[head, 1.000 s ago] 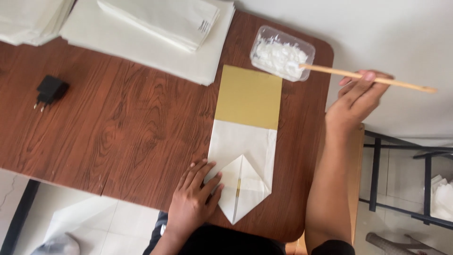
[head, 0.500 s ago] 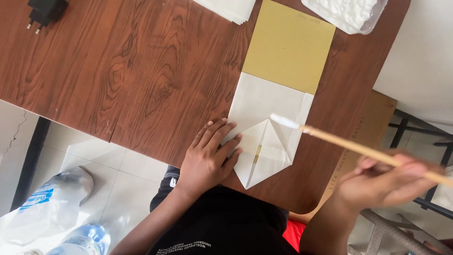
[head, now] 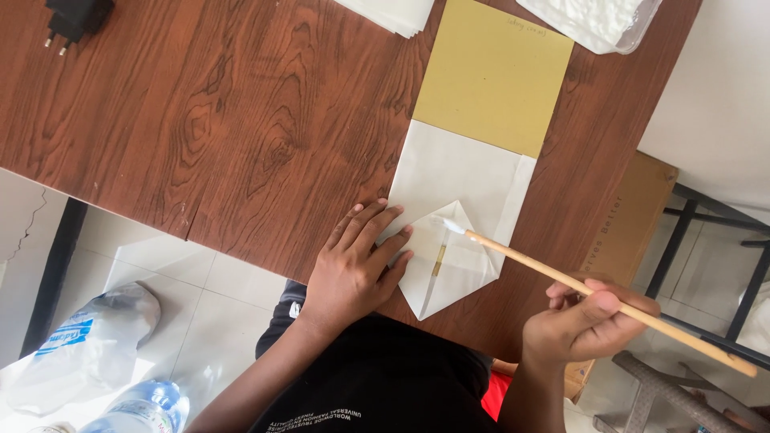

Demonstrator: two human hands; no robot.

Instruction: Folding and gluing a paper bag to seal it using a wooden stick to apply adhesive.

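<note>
While the right hand (head: pixel 589 325) pinches a long wooden stick (head: pixel 609 303) between thumb and fingers, its white-tipped end rests on the upper edge of the folded flap of a white paper bag (head: pixel 457 208), just right of where the flap's point turns up. The tip looks loaded with a pale paste, though I cannot tell from here how much. The left hand (head: pixel 357 261) lies flat, fingers spread and pressed on the left part of the folded bottom, pinning the paper to the tabletop (head: pixel 200 120).

As for how far things are, I judge the folding of the bag's bottom largely done: the end nearest the person is already creased into a pointed, diamond-like shape with a narrow tan strip showing down its middle. The pasting seems only begun, since the stick touches one spot and the flaps are not visibly stuck down; closing and pressing them appears left to do.

Beyond the bag, a mustard-yellow card (head: pixel 491 76) pokes out of its open end, lying flat. Farther off, a clear plastic tub (head: pixel 597 20) of white stuff sits at the tabletop's far corner, near a stack of white sheets (head: pixel 393 10). A black plug adapter (head: pixel 76 14) lies well apart, to the left. Plastic water bottles (head: pixel 88 353) lie on the tiled floor below.
</note>
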